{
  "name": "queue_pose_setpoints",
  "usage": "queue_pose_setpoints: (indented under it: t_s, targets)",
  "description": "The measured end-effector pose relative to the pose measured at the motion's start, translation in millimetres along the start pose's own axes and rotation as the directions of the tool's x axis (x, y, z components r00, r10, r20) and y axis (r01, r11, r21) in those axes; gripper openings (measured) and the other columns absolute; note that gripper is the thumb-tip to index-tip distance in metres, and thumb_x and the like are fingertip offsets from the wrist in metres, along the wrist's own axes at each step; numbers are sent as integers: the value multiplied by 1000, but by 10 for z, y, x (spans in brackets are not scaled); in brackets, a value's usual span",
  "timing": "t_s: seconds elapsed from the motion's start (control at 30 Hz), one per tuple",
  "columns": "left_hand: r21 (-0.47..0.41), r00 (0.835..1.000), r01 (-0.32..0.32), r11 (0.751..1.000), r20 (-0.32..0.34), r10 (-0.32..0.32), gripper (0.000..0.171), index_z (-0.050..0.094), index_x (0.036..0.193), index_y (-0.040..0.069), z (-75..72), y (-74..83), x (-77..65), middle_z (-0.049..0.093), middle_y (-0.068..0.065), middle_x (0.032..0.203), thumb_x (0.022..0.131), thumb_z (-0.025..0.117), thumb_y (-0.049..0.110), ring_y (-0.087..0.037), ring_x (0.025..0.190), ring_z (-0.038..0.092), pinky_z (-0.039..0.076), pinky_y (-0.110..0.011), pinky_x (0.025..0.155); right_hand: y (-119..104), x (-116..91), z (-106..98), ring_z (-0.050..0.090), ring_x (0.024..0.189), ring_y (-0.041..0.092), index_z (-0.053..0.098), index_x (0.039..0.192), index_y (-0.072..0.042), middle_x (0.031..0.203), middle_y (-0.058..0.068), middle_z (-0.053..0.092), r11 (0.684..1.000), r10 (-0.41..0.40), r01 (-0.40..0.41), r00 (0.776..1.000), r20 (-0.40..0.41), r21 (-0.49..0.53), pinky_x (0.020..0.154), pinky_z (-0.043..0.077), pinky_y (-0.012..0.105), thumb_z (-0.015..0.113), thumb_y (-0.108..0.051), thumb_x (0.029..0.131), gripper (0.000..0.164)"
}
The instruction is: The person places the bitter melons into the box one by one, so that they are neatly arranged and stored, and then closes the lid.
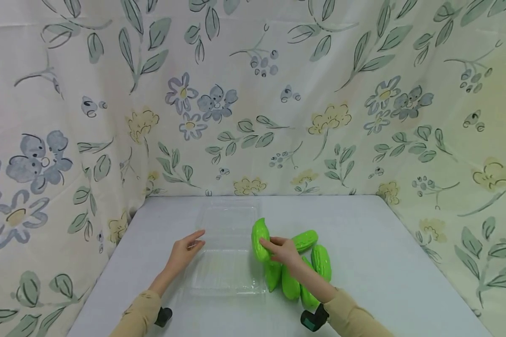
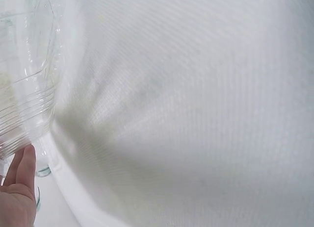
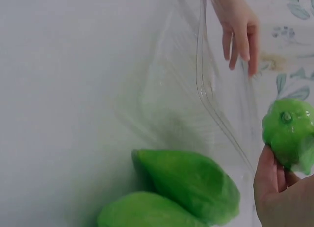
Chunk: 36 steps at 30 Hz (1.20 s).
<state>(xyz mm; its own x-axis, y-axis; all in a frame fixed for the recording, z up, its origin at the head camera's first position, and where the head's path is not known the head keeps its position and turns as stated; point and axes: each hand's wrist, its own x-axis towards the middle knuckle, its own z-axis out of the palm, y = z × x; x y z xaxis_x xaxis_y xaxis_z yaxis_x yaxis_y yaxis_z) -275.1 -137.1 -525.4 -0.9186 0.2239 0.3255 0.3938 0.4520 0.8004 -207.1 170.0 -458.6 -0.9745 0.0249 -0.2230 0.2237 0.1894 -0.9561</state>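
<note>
"One green gourd (image 1: 259, 239) is held where?"
"Near the frame's centre, by the clear tray (image 1: 223, 271)'s right edge, pinched in the right hand (image 1: 284, 250)."
"How is the left hand (image 1: 184, 250) placed?"
"Fingers loosely parted, at the tray's left edge."
"What is risked?"
"The gourd could be dropped onto the heaped gourds (image 1: 291, 283) if its glossy skin slips."

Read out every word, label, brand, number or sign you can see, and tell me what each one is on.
There are none I can read.
The held green gourd, the other gourds, the clear plastic container and the white table show no lettering.
The curtain shows only a plant pattern.
Any marks on the dark wrist devices are too small to read.
</note>
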Motion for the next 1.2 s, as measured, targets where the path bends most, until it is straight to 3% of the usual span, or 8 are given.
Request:
queue_pose_setpoints:
  t_s: [0.33, 0.43, 0.67, 0.9, 1.2]
  targets:
    - [11, 1000, 0, 1000, -9, 0, 39, 59, 127, 0, 8, 6, -10, 59, -19, 129, 89, 65, 9, -25, 95, 70, 58, -37, 83, -25, -16, 221, 58, 116, 32, 46, 132, 12, 134, 27, 51, 999, -17, 13, 997, 70, 52, 89, 56, 41, 66, -40, 87, 71]
    - [7, 1000, -24, 1000, -20, 24, 38, 60, 125, -1, 10, 11, -17, 60, -21, 127, 89, 65, 10, -26, 93, 70, 58, -38, 81, -37, -21, 290, 60, 111, 29, 48, 131, 11, 131, 25, 54, 999, -21, 18, 996, 82, 38, 87, 57, 39, 67, -39, 87, 70]
    - [16, 993, -104, 994, -56, 105, 35, 63, 122, 3, 17, -16, -22, 62, -21, 123, 88, 66, 10, -15, 87, 71, 60, -32, 74, -41, -5, 442, 63, 106, 24, 51, 129, 10, 128, 24, 57, 998, -36, 31, 996, 88, 54, 84, 58, 37, 69, -39, 86, 68]
    - [10, 999, -31, 999, -14, 31, 38, 60, 126, 1, 14, -14, 9, 60, -18, 128, 89, 65, 8, -28, 95, 69, 58, -38, 82, -21, 48, 561, 63, 104, 23, 53, 128, 8, 125, 22, 60, 998, -36, 32, 996, 86, 46, 83, 59, 35, 70, -40, 84, 67]
    - [44, 999, 51, 998, 8, -52, 39, 59, 128, 3, 24, -17, 33, 59, -15, 131, 89, 65, 9, -26, 98, 69, 58, -33, 84, 72, 121, 772, 65, 97, 19, 57, 122, 9, 118, 21, 64, 999, -27, 25, 996, 80, 27, 78, 60, 34, 71, -34, 85, 59]
